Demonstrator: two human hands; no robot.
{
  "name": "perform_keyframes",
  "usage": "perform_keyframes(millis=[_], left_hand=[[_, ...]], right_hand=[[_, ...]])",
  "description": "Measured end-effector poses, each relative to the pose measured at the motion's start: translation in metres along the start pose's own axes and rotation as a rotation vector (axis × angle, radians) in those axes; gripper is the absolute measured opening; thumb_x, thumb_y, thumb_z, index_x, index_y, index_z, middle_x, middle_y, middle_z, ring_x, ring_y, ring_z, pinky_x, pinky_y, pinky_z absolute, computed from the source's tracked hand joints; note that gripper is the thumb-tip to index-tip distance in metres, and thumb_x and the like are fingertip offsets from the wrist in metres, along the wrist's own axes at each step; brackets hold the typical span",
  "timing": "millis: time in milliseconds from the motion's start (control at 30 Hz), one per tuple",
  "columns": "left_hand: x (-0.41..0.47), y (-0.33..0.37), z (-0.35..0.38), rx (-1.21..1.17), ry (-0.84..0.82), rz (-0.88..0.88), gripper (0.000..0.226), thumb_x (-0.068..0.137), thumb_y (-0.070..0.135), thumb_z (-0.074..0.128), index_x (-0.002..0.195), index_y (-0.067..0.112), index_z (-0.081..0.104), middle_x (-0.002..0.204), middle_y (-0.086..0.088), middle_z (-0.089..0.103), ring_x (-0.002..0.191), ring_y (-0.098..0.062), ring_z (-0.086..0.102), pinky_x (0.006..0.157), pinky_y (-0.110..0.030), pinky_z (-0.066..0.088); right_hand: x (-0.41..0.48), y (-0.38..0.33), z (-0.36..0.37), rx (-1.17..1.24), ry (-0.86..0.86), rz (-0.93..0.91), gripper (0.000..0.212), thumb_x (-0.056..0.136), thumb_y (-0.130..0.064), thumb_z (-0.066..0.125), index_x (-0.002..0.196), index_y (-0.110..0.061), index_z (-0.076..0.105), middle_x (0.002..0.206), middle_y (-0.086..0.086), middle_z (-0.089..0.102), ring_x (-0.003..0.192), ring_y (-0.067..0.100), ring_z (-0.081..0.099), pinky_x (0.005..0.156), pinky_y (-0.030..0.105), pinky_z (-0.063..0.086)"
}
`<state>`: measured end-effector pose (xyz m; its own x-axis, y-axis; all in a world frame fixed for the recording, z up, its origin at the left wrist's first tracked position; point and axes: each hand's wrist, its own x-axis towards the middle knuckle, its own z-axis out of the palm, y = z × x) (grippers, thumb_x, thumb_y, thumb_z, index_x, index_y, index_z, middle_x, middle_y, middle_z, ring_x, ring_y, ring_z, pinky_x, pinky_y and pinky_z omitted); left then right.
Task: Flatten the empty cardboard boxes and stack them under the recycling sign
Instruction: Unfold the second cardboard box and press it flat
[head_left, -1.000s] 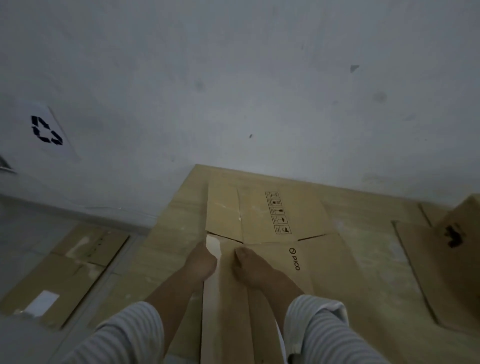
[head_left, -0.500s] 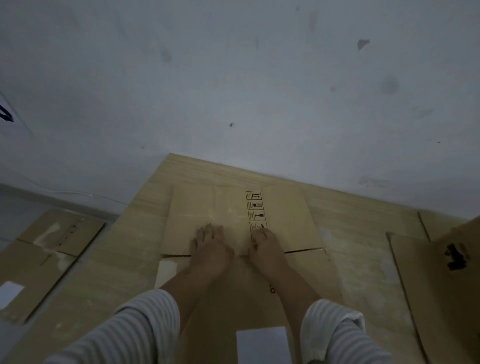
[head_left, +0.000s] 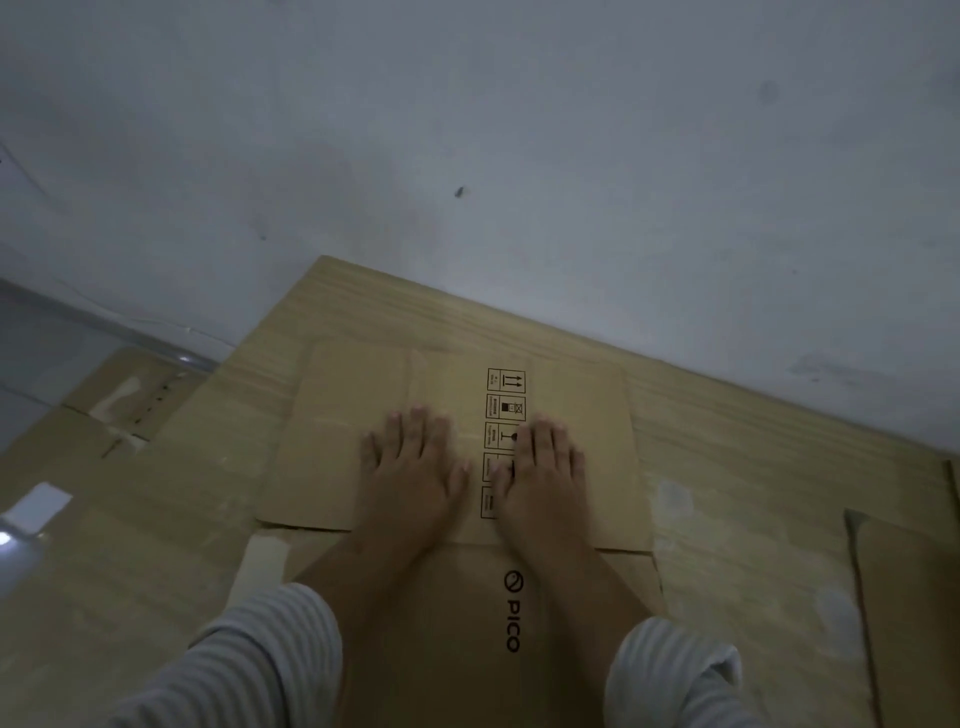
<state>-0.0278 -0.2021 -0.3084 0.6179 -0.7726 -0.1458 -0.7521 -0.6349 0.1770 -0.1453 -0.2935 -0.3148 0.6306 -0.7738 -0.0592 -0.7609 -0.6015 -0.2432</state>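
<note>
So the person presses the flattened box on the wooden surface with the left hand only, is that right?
Not quite. The head view shows both hands pressing it: the left hand and the right hand lie flat, side by side, on the box.

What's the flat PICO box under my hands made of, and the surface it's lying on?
PICO box: brown cardboard, matte, going by the fold creases, flap edges and black printed handling symbols. Surface: pale wood-grain streaks with dull scuffs; likely laminate or veneered board, though real wood can't be ruled out.
</note>
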Motion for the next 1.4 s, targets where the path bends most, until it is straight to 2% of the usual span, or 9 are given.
perform_keyframes(millis=[267,367,567,633,733,833,967,1100,1400], left_hand=[[0.001,0.0,-0.002,0.031,-0.025,-0.009,0.088,0.075,0.063,-0.001,0.153,0.025,0.013,0.163,-0.004,0.007,0.15,-0.029,0.003,0.118,-0.053,-0.002],[0.001,0.001,-0.005,0.039,-0.063,-0.004,0.088,0.075,0.063,-0.002,0.153,0.024,0.01,0.163,-0.006,0.004,0.15,-0.031,0.0,0.117,-0.054,-0.002],[-0.025,0.002,-0.016,-0.021,-0.145,0.008,0.07,0.095,0.053,0.026,0.154,0.019,0.008,0.163,-0.008,-0.001,0.149,-0.031,-0.006,0.118,-0.054,-0.002],[-0.056,0.0,-0.015,-0.035,-0.147,0.037,0.07,0.094,0.052,0.025,0.153,0.018,0.011,0.163,-0.009,0.001,0.15,-0.031,-0.004,0.119,-0.052,0.0],[-0.113,-0.009,-0.007,-0.023,-0.142,0.116,0.074,0.087,0.054,0.022,0.149,0.016,0.03,0.159,-0.013,0.022,0.148,-0.035,0.016,0.116,-0.053,0.015],[-0.166,-0.028,0.008,0.026,-0.074,0.152,0.068,0.081,0.053,0.035,0.127,0.01,0.062,0.134,-0.015,0.059,0.126,-0.038,0.054,0.102,-0.053,0.041],[-0.209,-0.04,0.023,0.042,-0.05,0.191,0.067,0.08,0.049,0.04,0.127,0.007,0.062,0.135,-0.015,0.059,0.124,-0.038,0.056,0.104,-0.051,0.027],[-0.211,-0.039,0.025,0.072,-0.067,0.177,0.068,0.08,0.049,0.037,0.128,0.006,0.061,0.135,-0.017,0.058,0.124,-0.037,0.055,0.1,-0.057,0.04],[-0.207,-0.037,0.025,0.098,-0.078,0.187,0.068,0.077,0.048,0.039,0.124,0.006,0.064,0.13,-0.018,0.061,0.12,-0.038,0.059,0.094,-0.06,0.044]], right_hand=[[0.002,-0.004,-0.004,0.003,-0.029,0.011,0.081,0.082,-0.053,0.005,0.15,-0.011,0.023,0.159,0.01,0.014,0.147,0.03,0.007,0.118,0.047,0.003],[0.002,-0.005,-0.009,-0.019,-0.117,0.034,0.068,0.094,-0.048,0.013,0.152,-0.013,0.012,0.161,0.008,0.002,0.148,0.028,-0.003,0.118,0.046,-0.002],[-0.038,-0.017,-0.023,0.04,-0.172,0.038,0.059,0.097,-0.04,0.03,0.15,-0.017,0.018,0.16,0.008,0.005,0.147,0.029,-0.001,0.119,0.046,0.001],[-0.076,-0.025,-0.022,0.059,-0.171,0.029,0.06,0.094,-0.047,0.023,0.148,-0.02,0.023,0.16,0.009,0.009,0.148,0.028,0.002,0.118,0.044,0.002],[-0.139,-0.034,-0.017,0.058,-0.176,0.035,0.079,0.081,-0.055,0.006,0.144,-0.019,0.036,0.155,0.014,0.026,0.145,0.032,0.017,0.118,0.044,0.012],[-0.193,-0.033,-0.002,-0.006,-0.097,0.063,0.058,0.078,-0.045,0.036,0.12,-0.014,0.063,0.128,0.014,0.061,0.121,0.034,0.056,0.108,0.043,0.034],[-0.234,-0.03,0.012,0.017,-0.037,0.062,0.052,0.088,-0.045,0.035,0.124,-0.013,0.056,0.129,0.014,0.061,0.125,0.03,0.043,0.111,0.035,0.008],[-0.237,-0.034,0.014,-0.02,-0.068,0.063,0.056,0.083,-0.043,0.039,0.121,-0.01,0.063,0.129,0.016,0.061,0.121,0.034,0.056,0.111,0.034,0.006],[-0.236,-0.031,0.014,-0.063,-0.115,0.062,0.057,0.093,-0.045,0.028,0.123,-0.01,0.062,0.13,0.016,0.06,0.12,0.034,0.057,0.11,0.036,0.009]])
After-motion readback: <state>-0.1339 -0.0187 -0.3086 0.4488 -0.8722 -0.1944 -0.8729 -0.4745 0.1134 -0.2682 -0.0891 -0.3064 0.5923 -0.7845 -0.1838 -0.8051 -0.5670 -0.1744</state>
